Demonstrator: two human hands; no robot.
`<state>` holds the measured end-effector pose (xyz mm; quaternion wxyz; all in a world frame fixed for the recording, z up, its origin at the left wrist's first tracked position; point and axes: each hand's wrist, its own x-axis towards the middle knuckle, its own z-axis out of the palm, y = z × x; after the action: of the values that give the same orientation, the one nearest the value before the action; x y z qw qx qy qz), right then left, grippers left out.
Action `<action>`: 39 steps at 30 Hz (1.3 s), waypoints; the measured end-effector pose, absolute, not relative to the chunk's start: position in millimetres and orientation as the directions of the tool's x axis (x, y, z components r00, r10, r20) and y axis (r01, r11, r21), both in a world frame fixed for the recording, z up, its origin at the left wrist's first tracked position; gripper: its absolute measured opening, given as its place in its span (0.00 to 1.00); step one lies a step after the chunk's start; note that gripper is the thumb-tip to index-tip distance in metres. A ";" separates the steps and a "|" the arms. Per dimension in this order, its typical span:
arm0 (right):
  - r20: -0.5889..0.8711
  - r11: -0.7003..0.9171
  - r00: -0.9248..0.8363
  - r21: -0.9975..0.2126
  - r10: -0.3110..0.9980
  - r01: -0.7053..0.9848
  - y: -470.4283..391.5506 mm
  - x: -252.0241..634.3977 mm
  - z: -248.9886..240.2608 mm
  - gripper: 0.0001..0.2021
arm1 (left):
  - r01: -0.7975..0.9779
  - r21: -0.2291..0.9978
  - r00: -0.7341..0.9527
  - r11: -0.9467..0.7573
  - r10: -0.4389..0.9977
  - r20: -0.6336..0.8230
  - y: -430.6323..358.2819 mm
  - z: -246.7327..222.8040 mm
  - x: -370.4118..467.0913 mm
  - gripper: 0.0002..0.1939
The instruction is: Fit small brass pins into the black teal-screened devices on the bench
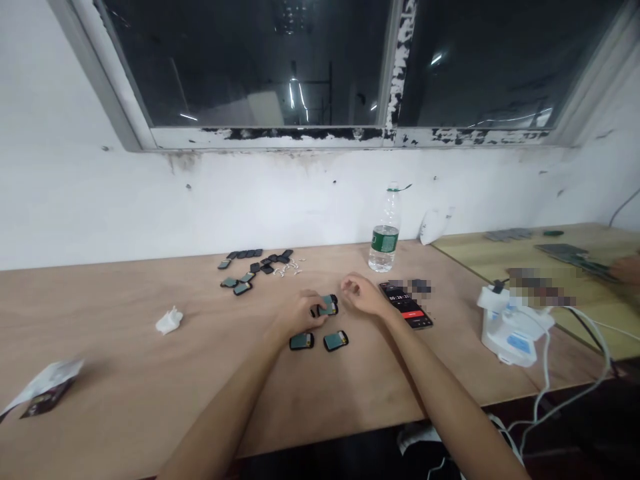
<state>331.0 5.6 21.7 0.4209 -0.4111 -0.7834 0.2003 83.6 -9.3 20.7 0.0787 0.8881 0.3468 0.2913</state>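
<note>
My left hand is closed on a small black case with a green circuit board, its thumb and fingers at the left side of the case. Just to the right, my right hand hangs over the table with its fingers curled together; whatever they may pinch is too small to make out. Nearer to me lie two similar cases with green boards, a left one and a right one. Farther back, more cases with green boards sit beside a group of black case pieces and small white parts.
A water bottle stands near the wall, with a phone showing a timer in front of it. To the right are a white device with cables and another person's hand. Crumpled tissue and a wrapper lie left.
</note>
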 end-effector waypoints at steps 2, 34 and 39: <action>0.446 0.611 -0.439 -0.693 0.780 0.382 -2.1 323.7 25.1 0.07 | 0.541 0.354 0.545 -0.762 0.639 0.542 -4.5 16.5 81.4 0.04; 0.486 0.563 -0.292 -0.762 0.824 0.320 -1.8 314.0 26.9 0.06 | 0.494 0.432 0.514 -0.755 0.654 0.555 -5.0 14.2 77.4 0.06; 0.490 0.505 -0.153 -0.748 0.858 0.430 9.8 328.5 21.4 0.06 | 0.496 0.400 0.589 -0.771 0.637 0.498 -9.0 13.7 81.7 0.06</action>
<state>328.5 9.8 21.4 0.4756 -0.4439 -0.7254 0.2248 81.7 -9.0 13.7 0.1099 0.8845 0.3202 0.3211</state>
